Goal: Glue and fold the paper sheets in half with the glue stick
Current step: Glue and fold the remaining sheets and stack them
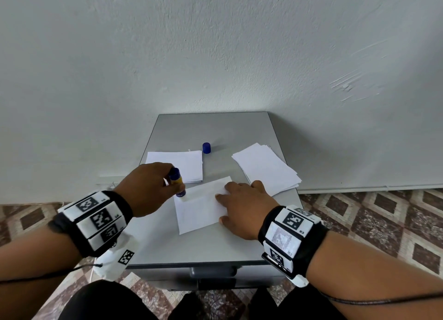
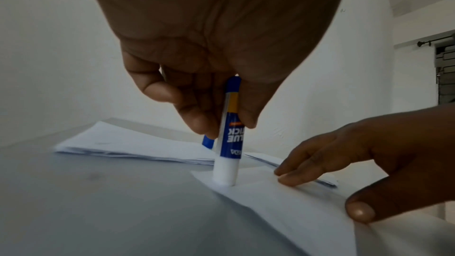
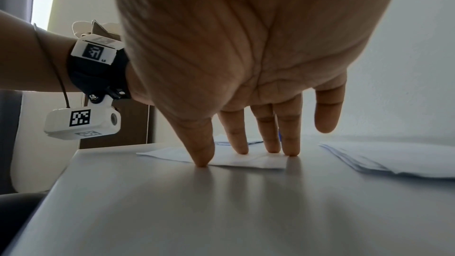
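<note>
Table (image 1: pixel 215 130): grey top, set against a pale wall, patterned tile floor around it.
Loose stack of paper sheets (image 1: pixel 266 168): far right of the table, edges fanned.
Folded stack (image 1: pixel 184 162): far left, squared up.
Single sheet (image 1: pixel 201 207): near centre, lying flat and slightly skewed.
Right hand (image 1: pixel 244 207): fingers straight and spread, fingertips (image 3: pixel 242 150) pressing the sheet's right part onto the table; it grips nothing.
Left hand (image 1: pixel 148 190): fingers and thumb curled round the glue stick (image 2: pixel 229 143), pinching its barrel.
Glue stick: uncapped, roughly upright, its white tip touching the sheet near the far left corner.
Blue cap (image 1: pixel 206 148): standing on the table between the two stacks, at the far side, apart from both.
</note>
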Tool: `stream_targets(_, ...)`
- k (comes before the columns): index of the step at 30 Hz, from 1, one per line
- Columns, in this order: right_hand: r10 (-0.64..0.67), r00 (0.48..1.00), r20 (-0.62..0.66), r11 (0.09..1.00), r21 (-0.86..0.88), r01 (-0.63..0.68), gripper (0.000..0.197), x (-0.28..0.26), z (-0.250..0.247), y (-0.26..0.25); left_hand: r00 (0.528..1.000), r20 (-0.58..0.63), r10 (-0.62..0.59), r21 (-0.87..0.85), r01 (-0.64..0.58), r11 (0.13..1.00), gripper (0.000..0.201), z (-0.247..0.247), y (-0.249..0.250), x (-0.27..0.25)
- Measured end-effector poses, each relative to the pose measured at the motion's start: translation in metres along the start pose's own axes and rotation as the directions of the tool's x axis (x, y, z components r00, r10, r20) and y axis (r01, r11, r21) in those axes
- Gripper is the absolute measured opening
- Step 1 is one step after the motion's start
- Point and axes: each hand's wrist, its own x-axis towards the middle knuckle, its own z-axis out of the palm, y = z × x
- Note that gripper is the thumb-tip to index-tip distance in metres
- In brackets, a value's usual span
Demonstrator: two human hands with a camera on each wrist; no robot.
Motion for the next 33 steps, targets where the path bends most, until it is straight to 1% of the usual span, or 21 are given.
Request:
stream_targets(3,-0.001,1.0,-0.004,1.0,-0.008,0.001,0.048,-0.002,-0.001,-0.002,1.0,0.023,-0.014,-0.012,0.015,1.0,0.015,-0.007,-0.006,-0.009)
stream_targets(5,0.008,1.0,-0.006,1.0,-0.015,-0.008,0.047,-0.005,-0.001,-0.002,0.999,0.025,-0.048,-0.038,0.049,0.998,0.015,-0.016,-0.007,-0.01)
stream_targets(6,0.018,1.0,-0.012,1.0,-0.017,-0.018,0.045,-0.008,-0.001,-0.002,0.998,0.0,-0.07,-0.07,0.07,0.995,0.015,-0.022,-0.007,-0.009)
stream_targets(7,0.031,0.999,-0.018,0.999,-0.018,-0.031,0.044,-0.01,-0.001,-0.002,0.994,-0.052,-0.095,-0.116,0.089,0.989,0.014,-0.028,-0.008,-0.007)
stream_targets(8,0.045,0.999,-0.021,0.999,-0.018,-0.046,0.042,-0.013,-0.001,-0.002,0.985,-0.115,-0.128,-0.2,0.104,0.974,0.013,-0.033,-0.009,-0.003)
stream_targets(9,0.058,0.998,-0.022,0.998,-0.018,-0.059,0.042,-0.016,-0.001,-0.001,0.973,-0.158,-0.17,-0.336,0.109,0.936,0.012,-0.038,-0.012,0.002)
stream_targets(10,0.069,0.997,-0.024,0.997,-0.017,-0.07,0.041,-0.019,-0.001,-0.001,0.963,-0.165,-0.212,-0.492,0.105,0.864,0.012,-0.04,-0.012,0.008)
stream_targets(11,0.077,0.997,-0.03,0.997,-0.016,-0.077,0.041,-0.021,-0.001,0.0,0.959,-0.141,-0.247,-0.623,0.108,0.775,0.014,-0.041,-0.011,0.014)
stream_targets(12,0.08,0.996,-0.042,0.997,-0.014,-0.081,0.041,-0.023,-0.002,0.0,0.961,-0.103,-0.257,-0.709,0.11,0.696,0.014,-0.04,-0.009,0.021)
stream_targets(13,0.079,0.995,-0.058,0.997,-0.008,-0.08,0.041,-0.024,-0.003,0.001,0.968,-0.066,-0.244,-0.755,0.111,0.646,0.015,-0.037,-0.005,0.027)
stream_targets(14,0.074,0.994,-0.08,0.997,0.001,-0.074,0.041,-0.025,-0.004,0.001,0.976,-0.032,-0.216,-0.77,0.114,0.628,0.02,-0.033,-0.002,0.035)
stream_targets(15,0.066,0.993,-0.103,0.998,0.012,-0.065,0.041,-0.026,-0.005,0.001,0.983,-0.004,-0.184,-0.764,0.116,0.635,0.025,-0.027,0.002,0.043)
stream_targets(17,0.04,0.989,-0.146,0.998,0.044,-0.034,0.042,-0.027,-0.006,0.001,0.987,0.025,-0.157,-0.72,0.127,0.683,0.026,-0.016,0.009,0.058)
stream_targets(20,-0.035,0.987,-0.154,0.996,0.072,0.047,0.043,-0.026,-0.003,-0.001,0.984,0.022,-0.175,-0.67,0.144,0.729,0.022,0.002,0.015,0.082)
stream_targets(21,-0.061,0.987,-0.147,0.995,0.072,0.072,0.042,-0.025,-0.002,-0.002,0.985,0.005,-0.174,-0.625,0.139,0.768,0.023,0.007,0.016,0.089)
stream_targets(23,-0.091,0.987,-0.136,0.993,0.067,0.1,0.04,-0.025,0.002,-0.002,0.988,-0.057,-0.144,-0.431,0.105,0.896,0.026,0.014,0.021,0.099)
stream_targets(24,-0.096,0.986,-0.135,0.992,0.064,0.105,0.038,-0.025,0.003,-0.002,0.989,-0.091,-0.116,-0.32,0.081,0.944,0.027,0.017,0.023,0.102)
stream_targets(25,-0.099,0.986,-0.136,0.992,0.064,0.108,0.037,-0.025,0.004,-0.002,0.989,-0.119,-0.084,-0.24,0.053,0.969,0.028,0.019,0.027,0.105)
stream_targets(28,-0.106,0.985,-0.138,0.991,0.072,0.117,0.033,-0.027,0.005,-0.002,0.992,-0.123,-0.035,-0.146,0.017,0.989,0.027,0.026,0.033,0.111)
stream_targets(33,-0.111,0.983,-0.143,0.989,0.078,0.123,0.028,-0.031,0.006,-0.004,0.994,-0.103,-0.039,-0.146,0.023,0.989,0.027,0.033,0.033,0.118)
